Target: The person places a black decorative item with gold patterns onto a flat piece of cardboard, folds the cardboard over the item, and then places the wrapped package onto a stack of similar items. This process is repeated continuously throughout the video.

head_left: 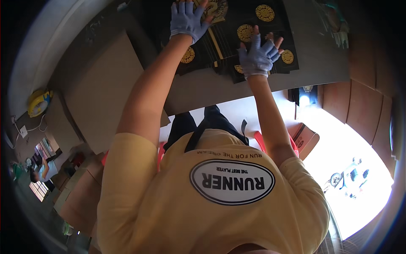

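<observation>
Hands in blue fingerless gloves work over black sheets w/ gold round emblems spread on a grey desk (313, 55). Left hand (187, 19) lies flat, palm down, fingers spread, pressing on the black sheets (228, 42) near the top of the spread; grip open, nothing clasped. Right hand (259, 55) sits lower and to the right, also on the sheets, fingers splayed and slightly raised at the tips; grip open too, holding nothing. Between the 2 hands a gold emblem (245, 31) shows on one sheet; another emblem (265, 12) lies further up, a third (287, 56) just right of the right hand, a fourth (188, 55) beside the left forearm. Sheets overlap in a loose fan, edges not lined up.

Brown cardboard panel (101, 89) leans at left of the desk, touching its edge. Yellow fan (38, 101) far left on a ledge. Small brown carton (306, 137) on the floor at right, below the desk. Another person (42, 171) sits well apart at lower left.
</observation>
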A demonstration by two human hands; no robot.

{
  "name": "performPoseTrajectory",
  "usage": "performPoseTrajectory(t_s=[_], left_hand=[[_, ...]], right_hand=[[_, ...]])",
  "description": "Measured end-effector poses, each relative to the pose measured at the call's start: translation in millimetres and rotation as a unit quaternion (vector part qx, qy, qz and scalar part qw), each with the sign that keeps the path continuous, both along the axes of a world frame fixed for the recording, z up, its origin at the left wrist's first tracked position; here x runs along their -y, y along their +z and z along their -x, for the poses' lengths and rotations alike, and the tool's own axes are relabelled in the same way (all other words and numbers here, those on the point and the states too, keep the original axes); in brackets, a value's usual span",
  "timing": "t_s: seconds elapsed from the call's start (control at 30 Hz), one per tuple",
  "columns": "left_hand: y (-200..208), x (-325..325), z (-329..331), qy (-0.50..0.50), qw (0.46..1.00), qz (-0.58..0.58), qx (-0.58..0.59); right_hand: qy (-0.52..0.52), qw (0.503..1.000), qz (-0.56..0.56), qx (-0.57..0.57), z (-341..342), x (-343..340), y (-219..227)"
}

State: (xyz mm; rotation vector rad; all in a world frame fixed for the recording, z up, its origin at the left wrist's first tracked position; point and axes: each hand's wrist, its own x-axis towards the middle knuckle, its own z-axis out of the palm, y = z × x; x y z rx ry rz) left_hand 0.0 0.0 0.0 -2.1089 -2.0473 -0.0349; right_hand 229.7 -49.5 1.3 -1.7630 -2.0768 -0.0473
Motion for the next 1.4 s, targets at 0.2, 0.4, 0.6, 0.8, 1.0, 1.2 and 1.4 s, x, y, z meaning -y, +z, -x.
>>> performPoseTrajectory(t_s=[0.2, 0.4, 0.6, 0.8, 1.0, 1.2, 1.4], left_hand=[[-10, -4, 8, -0.03, 0.994, -0.083, 0.068], [-13, 0, 14, -0.058, 0.983, -0.135, 0.11], [-18, 4, 14, -0.01, 0.984, -0.119, 0.13], [9, 15, 25, -0.052, 0.988, 0.04, 0.138], [37, 13, 20, -0.033, 0.981, 0.174, 0.081], [33, 12, 19, -0.029, 0.98, 0.18, 0.083], [16, 17, 14, -0.038, 0.994, 0.033, 0.095]], right_hand=[[0.248, 0.968, 0.031, 0.013, 29, 1, 17], [0.328, 0.935, 0.051, 0.128, 3, -14, -25], [0.348, 0.925, 0.06, 0.14, -3, -17, -27], [0.352, 0.922, 0.09, 0.135, -4, -15, -21], [0.338, 0.923, 0.084, 0.166, 3, -15, -19], [0.245, 0.945, 0.144, 0.159, 32, 8, -4], [0.255, 0.95, 0.153, 0.099, 20, -4, -8]])
